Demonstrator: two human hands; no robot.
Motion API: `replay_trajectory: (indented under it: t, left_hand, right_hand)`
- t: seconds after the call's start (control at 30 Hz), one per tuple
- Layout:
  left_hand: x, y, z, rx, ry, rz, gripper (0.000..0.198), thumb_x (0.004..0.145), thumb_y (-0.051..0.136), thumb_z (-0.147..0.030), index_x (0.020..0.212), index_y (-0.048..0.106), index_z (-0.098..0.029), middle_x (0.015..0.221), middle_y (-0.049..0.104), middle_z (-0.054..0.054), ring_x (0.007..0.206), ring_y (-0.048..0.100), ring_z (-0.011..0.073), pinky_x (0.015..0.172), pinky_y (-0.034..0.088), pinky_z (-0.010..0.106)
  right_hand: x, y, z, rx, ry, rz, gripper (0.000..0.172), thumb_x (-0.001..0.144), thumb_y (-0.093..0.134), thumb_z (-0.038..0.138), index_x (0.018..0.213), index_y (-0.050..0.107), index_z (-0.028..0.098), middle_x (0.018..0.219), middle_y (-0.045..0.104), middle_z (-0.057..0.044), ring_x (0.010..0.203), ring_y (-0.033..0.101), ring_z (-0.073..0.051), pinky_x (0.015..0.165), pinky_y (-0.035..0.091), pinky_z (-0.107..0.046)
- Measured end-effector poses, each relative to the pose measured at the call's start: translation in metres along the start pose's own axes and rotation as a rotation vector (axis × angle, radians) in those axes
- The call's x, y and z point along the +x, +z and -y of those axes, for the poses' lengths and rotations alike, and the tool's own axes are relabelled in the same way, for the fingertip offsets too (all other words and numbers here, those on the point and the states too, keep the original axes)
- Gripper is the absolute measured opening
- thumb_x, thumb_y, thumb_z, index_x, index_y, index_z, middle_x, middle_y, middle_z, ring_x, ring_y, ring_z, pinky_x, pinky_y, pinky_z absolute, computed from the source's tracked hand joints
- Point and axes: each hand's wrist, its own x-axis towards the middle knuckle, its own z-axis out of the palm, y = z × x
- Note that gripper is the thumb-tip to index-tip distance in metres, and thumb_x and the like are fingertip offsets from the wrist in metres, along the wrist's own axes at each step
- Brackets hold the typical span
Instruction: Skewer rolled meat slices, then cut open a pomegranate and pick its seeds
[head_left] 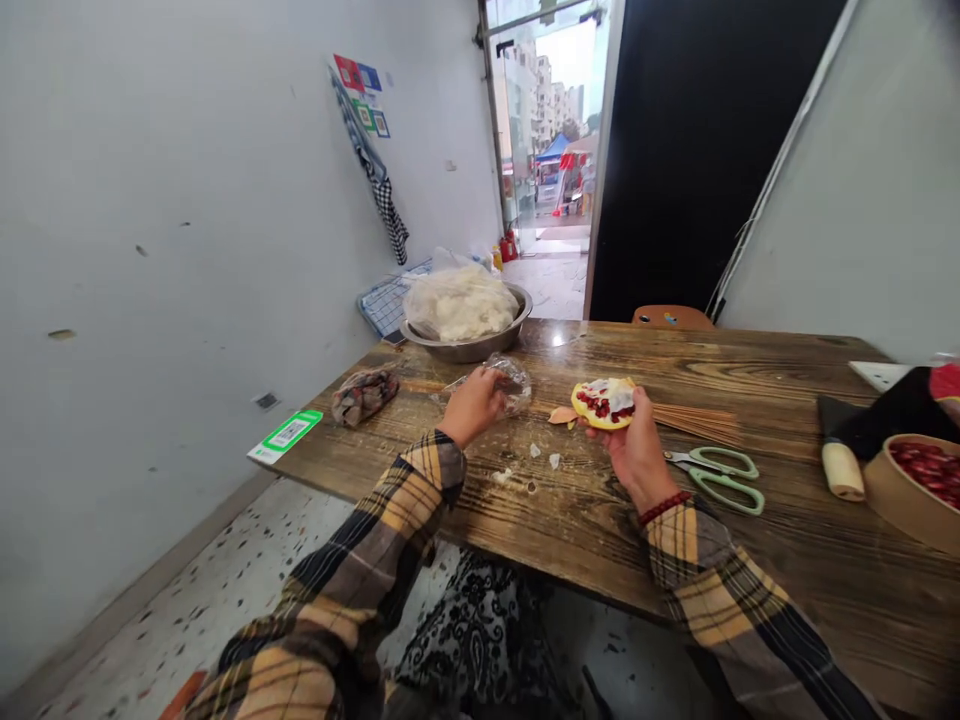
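My right hand [637, 445] holds an opened pomegranate piece [604, 402] with a yellow rind, red seeds and white membrane facing up. Over the table, my left hand [474, 404] is at a crumpled clear plastic wrap [514, 385], its fingers bent together; whatever lies between them is hidden. Small pale scraps [555, 461] are scattered on the wood between the hands. Beside the pomegranate lies an orange-brown peel piece [562, 415]. Green-handled scissors [726, 478] rest right of my right hand, near a bundle of thin brown sticks [697, 422].
On the wooden table [795, 385], a metal bowl [465, 350] with a plastic-covered pale mass stands at the back. A bunched cloth [365, 396] and a green QR card [289, 434] lie left. At right are a tub of red seeds [926, 470] and a pale-handled tool [843, 471].
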Motion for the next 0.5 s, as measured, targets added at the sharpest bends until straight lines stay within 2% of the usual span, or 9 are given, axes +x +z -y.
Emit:
replay_trajectory:
  t: [0.1,0.2,0.3,0.37,0.43,0.5]
  left_hand:
    - [-0.018,-0.005,0.008,-0.101,-0.008,0.021,0.024,0.086,0.046,-0.018,0.105,0.061,-0.014,0.099,0.064,0.010,0.091,0.060,0.0189,0.088,0.047,0.036]
    - [-0.060,-0.003,0.005,-0.176,0.007,0.152,0.030,0.089,0.047,-0.031,0.109,0.061,-0.013,0.108,0.065,0.014,0.101,0.061,0.0219,0.094,0.047,0.038]
    - [-0.108,0.007,-0.002,-0.174,0.034,0.264,0.056,0.088,0.050,-0.044,0.134,0.045,-0.013,0.141,0.046,0.020,0.133,0.042,0.0272,0.109,0.036,0.043]
    - [-0.130,0.017,-0.011,-0.123,0.030,0.296,0.069,0.087,0.049,-0.051,0.142,0.033,-0.012,0.151,0.030,0.022,0.142,0.027,0.0305,0.114,0.026,0.049]
    - [-0.137,0.028,-0.025,-0.073,0.021,0.310,0.077,0.087,0.044,-0.057,0.145,0.027,-0.010,0.154,0.022,0.024,0.144,0.017,0.0332,0.115,0.020,0.053]
    - [-0.128,0.041,-0.042,-0.056,0.027,0.329,0.082,0.087,0.040,-0.061,0.145,0.025,-0.005,0.153,0.019,0.027,0.144,0.013,0.0353,0.115,0.019,0.055]
  right_hand:
    - [-0.001,0.000,0.001,-0.001,0.000,-0.005,0.036,0.091,0.039,0.044,0.101,0.061,0.018,0.080,0.074,-0.004,0.056,0.069,-0.017,0.039,0.052,-0.023]
    - [-0.002,0.000,0.003,0.002,0.002,0.000,0.036,0.092,0.037,0.044,0.100,0.061,0.018,0.079,0.075,-0.004,0.055,0.069,-0.017,0.039,0.052,-0.023]
    - [-0.002,0.000,0.005,0.003,0.008,-0.004,0.037,0.092,0.035,0.044,0.102,0.060,0.018,0.079,0.075,-0.005,0.054,0.069,-0.017,0.039,0.052,-0.023]
    - [0.000,-0.002,0.006,0.008,0.011,-0.008,0.038,0.093,0.035,0.044,0.102,0.060,0.018,0.079,0.075,-0.005,0.055,0.070,-0.018,0.040,0.052,-0.023]
    - [0.002,-0.005,0.006,0.013,0.016,-0.008,0.040,0.092,0.034,0.046,0.101,0.061,0.017,0.079,0.075,-0.006,0.056,0.070,-0.018,0.040,0.052,-0.024]
    - [0.004,-0.008,0.005,0.011,0.015,-0.010,0.041,0.092,0.035,0.048,0.101,0.062,0.017,0.079,0.075,-0.006,0.056,0.070,-0.018,0.040,0.051,-0.023]
